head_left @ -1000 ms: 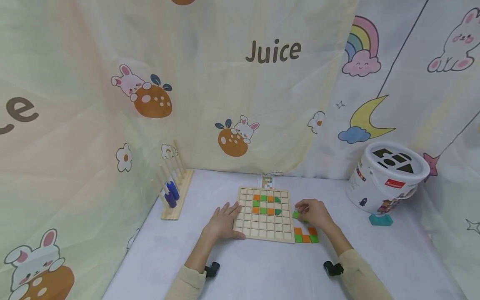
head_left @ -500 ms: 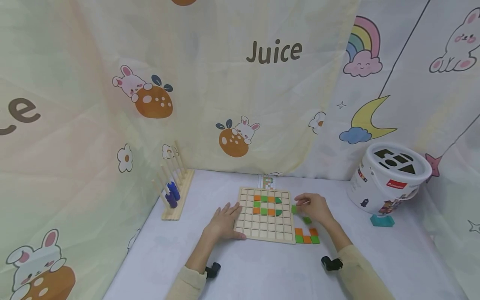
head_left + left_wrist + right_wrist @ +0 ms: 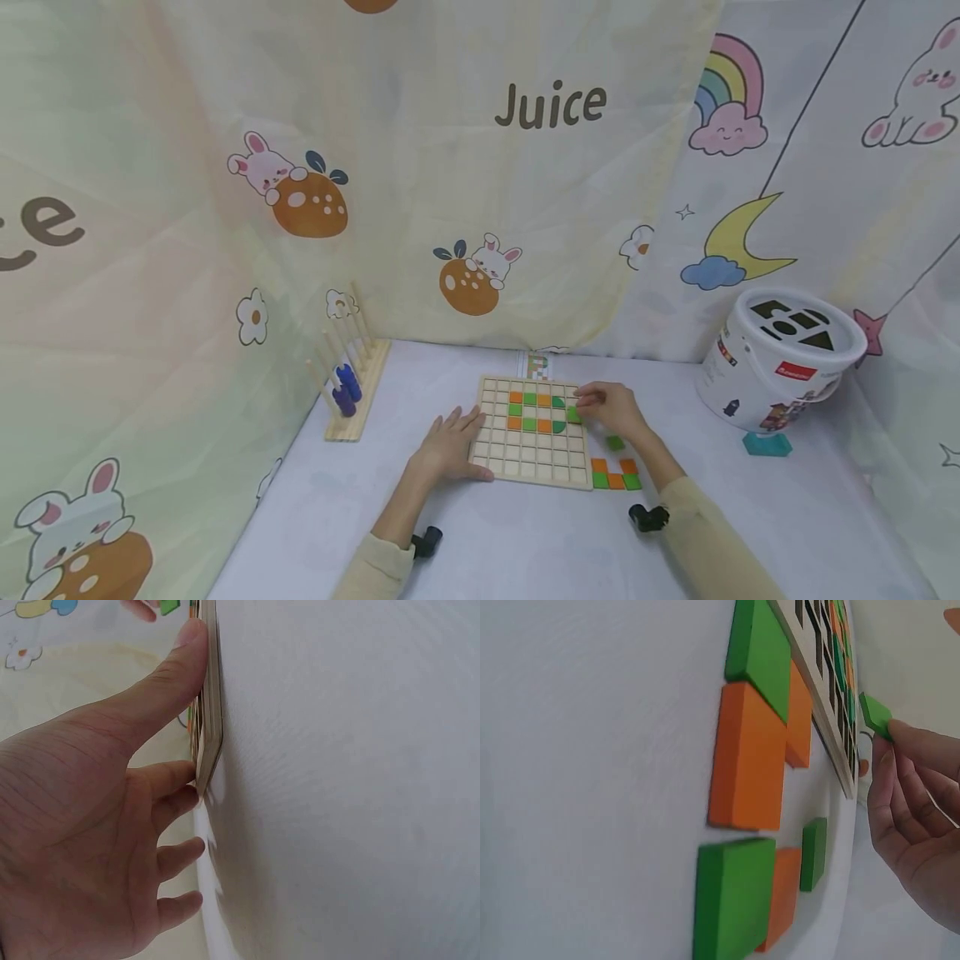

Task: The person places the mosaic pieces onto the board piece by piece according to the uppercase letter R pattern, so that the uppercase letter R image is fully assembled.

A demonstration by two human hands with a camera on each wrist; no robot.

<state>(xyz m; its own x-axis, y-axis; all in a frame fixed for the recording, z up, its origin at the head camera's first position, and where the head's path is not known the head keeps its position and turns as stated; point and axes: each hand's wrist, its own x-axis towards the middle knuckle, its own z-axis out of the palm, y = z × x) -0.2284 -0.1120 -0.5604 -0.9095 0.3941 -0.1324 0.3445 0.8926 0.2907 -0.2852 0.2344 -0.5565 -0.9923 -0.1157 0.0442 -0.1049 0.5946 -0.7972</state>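
Observation:
My right hand (image 3: pixel 615 408) pinches a green square tile (image 3: pixel 875 714) between thumb and fingers, held over the right edge of the wooden grid board (image 3: pixel 528 468). Orange and green square tiles, plus two dark green rounded pieces (image 3: pixel 558 427), fill several cells in the board's upper part. My left hand (image 3: pixel 448 446) lies spread at the board's left side, its thumb and fingertips at the edge; in the left wrist view the fingers are extended. Right of the board, one green tile (image 3: pixel 615 442) lies alone, with a cluster of green and orange tiles (image 3: pixel 746 761) nearer me.
Behind the board lies a printed pattern card (image 3: pixel 538 365). A wooden peg stand (image 3: pixel 347 429) with blue pieces stands at the left. On the right are a white bucket (image 3: pixel 738 396) with a shape-hole lid and a teal block (image 3: pixel 767 444).
My right hand has picked up a green tile from beside the board and carried it left over the board's right edge. The left hand has stayed in place.

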